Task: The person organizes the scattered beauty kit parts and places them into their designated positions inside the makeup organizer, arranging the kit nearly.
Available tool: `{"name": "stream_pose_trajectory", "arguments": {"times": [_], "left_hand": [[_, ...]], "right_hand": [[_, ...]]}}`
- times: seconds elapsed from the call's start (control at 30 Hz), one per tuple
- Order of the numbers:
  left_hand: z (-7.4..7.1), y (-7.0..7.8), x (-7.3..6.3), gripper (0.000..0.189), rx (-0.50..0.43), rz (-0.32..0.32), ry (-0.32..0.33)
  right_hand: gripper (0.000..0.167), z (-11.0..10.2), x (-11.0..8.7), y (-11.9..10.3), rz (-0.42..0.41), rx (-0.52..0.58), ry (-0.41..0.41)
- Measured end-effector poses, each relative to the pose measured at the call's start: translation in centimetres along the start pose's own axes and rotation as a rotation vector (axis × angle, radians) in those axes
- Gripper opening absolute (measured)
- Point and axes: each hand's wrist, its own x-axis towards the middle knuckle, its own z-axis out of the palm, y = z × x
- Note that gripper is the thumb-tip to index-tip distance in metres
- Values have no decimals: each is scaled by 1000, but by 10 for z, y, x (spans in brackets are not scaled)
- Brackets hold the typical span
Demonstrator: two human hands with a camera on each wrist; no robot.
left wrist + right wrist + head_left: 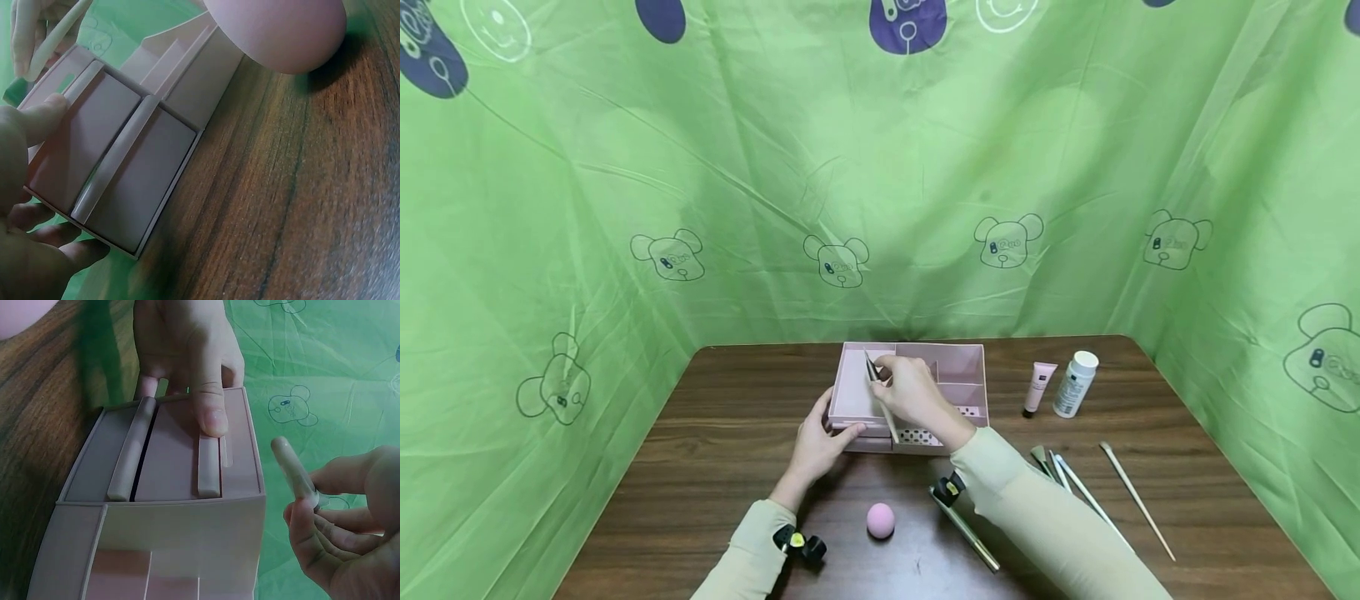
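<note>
1. The person's right hand [916,392] pinches a slim, pale-handled tool with a dark, pointed upper end [889,419], thumb and fingertips closed on it. The tool is held aslant over the organiser; I can't tell whether it touches.
2. That organiser, a pale pink box with a flat lid-like top on its left and open compartments on its right [859,387], sits toward the far side of the dark wood-grain table [737,400].
3. The person's left hand [816,442] grips the organiser's left front corner, thumb on the upper front drawer's bar handle, the other fingers curled along the side.
4. White pieces with black dots [917,437] show in the front right part.
5. Nearer the person lies a round, smooth pink ball [881,521], and right of it a long, shiny greenish stick [966,533].
6. Several slim brushes [1090,497] lie partly behind the right sleeve, with a lone pale brush [1138,500] beyond them.
7. Farther back, a small pink tube with a black cap [1039,387] stands just beside a white capped bottle [1076,387].
</note>
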Motion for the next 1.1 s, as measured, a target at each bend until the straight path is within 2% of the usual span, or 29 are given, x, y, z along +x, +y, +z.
{"name": "stream_pose_trajectory", "arguments": {"times": [0.37, 0.67, 0.9, 1.1], "left_hand": [[0, -1, 0, 78, 5, -3, 0], [0, 0, 0, 80, -5, -4, -11], [0, -1, 2, 80, 3, -19, -17], [8, -34, 9, 81, -16, -20, 7]], "right_hand": [[37, 7, 11, -6, 29, -2, -21], [41, 14, 19, -8, 93, 11, -68], [43, 17, 25, -10, 148, 60, -80], [43, 23, 30, -8, 150, 59, -64]]}}
